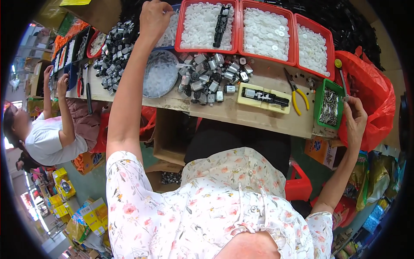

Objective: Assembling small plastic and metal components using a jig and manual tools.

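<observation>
Left hand [153, 19] by white bits [169, 36], fingers curled (can't tell if pinching). Motors [211, 80] on surface [258, 121]. Black part [278, 100] in cream block [254, 106]. Green box [320, 97] of metal pins [330, 105]; right hand [356, 118] beside it, fingertips close, hold unclear.

Left hand [154, 19] near white parts [167, 36]; right hand [355, 117] beside green tray [319, 103].

Three red trays [207, 51] behind the cream block [255, 104], one grey bowl [160, 96] left, one pair of pliers [294, 90] and one green box [319, 103] right
</observation>
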{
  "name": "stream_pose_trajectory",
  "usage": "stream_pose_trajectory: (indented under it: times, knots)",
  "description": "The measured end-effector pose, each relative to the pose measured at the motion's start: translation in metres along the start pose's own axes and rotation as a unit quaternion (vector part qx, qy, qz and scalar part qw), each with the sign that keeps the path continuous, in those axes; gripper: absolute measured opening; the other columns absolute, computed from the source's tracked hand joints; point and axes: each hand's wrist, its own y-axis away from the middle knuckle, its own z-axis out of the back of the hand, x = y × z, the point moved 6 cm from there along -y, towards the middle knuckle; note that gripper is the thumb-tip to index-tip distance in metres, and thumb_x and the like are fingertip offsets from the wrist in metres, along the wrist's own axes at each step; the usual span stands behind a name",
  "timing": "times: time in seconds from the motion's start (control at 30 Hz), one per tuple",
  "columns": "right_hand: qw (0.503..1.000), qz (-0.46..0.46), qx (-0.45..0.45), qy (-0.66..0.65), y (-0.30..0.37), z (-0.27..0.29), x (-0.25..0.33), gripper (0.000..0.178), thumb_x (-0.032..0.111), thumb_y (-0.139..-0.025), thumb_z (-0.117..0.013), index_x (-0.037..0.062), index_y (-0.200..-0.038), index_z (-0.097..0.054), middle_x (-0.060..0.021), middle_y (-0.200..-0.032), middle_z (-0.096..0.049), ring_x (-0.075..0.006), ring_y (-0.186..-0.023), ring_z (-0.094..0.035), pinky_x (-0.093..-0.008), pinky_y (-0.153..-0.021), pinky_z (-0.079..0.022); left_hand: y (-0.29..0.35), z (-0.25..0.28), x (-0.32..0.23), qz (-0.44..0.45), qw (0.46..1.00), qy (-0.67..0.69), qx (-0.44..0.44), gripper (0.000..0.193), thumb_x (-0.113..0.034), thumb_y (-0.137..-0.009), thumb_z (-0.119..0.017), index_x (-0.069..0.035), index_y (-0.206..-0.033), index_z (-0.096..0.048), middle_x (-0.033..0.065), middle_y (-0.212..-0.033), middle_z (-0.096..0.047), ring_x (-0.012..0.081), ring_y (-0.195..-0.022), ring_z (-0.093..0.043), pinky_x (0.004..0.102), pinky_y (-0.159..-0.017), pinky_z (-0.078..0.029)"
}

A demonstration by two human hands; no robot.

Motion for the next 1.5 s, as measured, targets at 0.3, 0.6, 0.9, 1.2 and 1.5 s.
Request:
stream_pose_trajectory:
  times: [0.3,0.6,0.9,1.2,1.5]
  knots:
    - [0.998,0.051,0.022,0.003,0.003,-0.020,0.020,0.013,0.004,-0.097,-0.062,-0.0034,-0.107,-0.063,-0.0005,-0.099,-0.058,-0.0071,-0.089,-0.054,-0.0224,-0.080,-0.044,0.015,0.016,0.024,0.226,0.896,0.381,-0.031,0.024,-0.021,-0.085,-0.078,0.001,-0.095,-0.077,0.0028,-0.088,-0.073,0.0084,-0.078,-0.064,0.0229,-0.071,-0.048]
    - [0.997,0.038,0.061,-0.010,0.013,-0.047,0.041,0.010,0.003,-0.096,-0.062,-0.0029,-0.105,-0.061,0.0001,-0.097,-0.055,-0.0063,-0.084,-0.052,-0.0218,-0.075,-0.043,0.079,0.085,-0.040,0.116,0.956,0.269,-0.012,0.016,-0.016,-0.082,-0.076,-0.002,-0.089,-0.075,0.0107,-0.085,-0.073,0.0272,-0.080,-0.066,0.0352,-0.071,-0.051]
    - [0.994,0.059,0.094,-0.004,0.011,-0.072,0.050,0.009,0.001,-0.094,-0.062,-0.0029,-0.102,-0.060,-0.0001,-0.097,-0.053,-0.0070,-0.084,-0.050,-0.0214,-0.074,-0.041,0.154,0.088,-0.064,0.101,0.976,0.183,0.060,0.009,-0.006,-0.080,-0.075,-0.001,-0.088,-0.074,0.0115,-0.091,-0.072,0.0270,-0.088,-0.064,0.0349,-0.079,-0.049]
    - [0.992,0.103,0.064,-0.038,0.022,-0.095,0.088,0.014,0.000,-0.091,-0.063,-0.0028,-0.105,-0.063,-0.0037,-0.097,-0.059,-0.0103,-0.085,-0.055,-0.0243,-0.074,-0.043,0.132,0.124,-0.094,0.180,0.937,0.295,-0.048,0.009,-0.004,-0.083,-0.076,0.000,-0.090,-0.075,0.0088,-0.089,-0.073,0.0184,-0.085,-0.064,0.0305,-0.072,-0.047]
    - [0.957,0.097,0.225,-0.153,0.038,-0.181,0.142,0.020,0.009,-0.093,-0.066,-0.0046,-0.108,-0.066,-0.0040,-0.086,-0.057,-0.0103,-0.075,-0.052,-0.0246,-0.064,-0.039,0.142,0.087,-0.186,0.293,0.736,0.606,-0.066,0.009,-0.002,-0.087,-0.076,-0.001,-0.096,-0.076,0.0010,-0.093,-0.069,0.0048,-0.077,-0.052,0.0196,-0.067,-0.040]
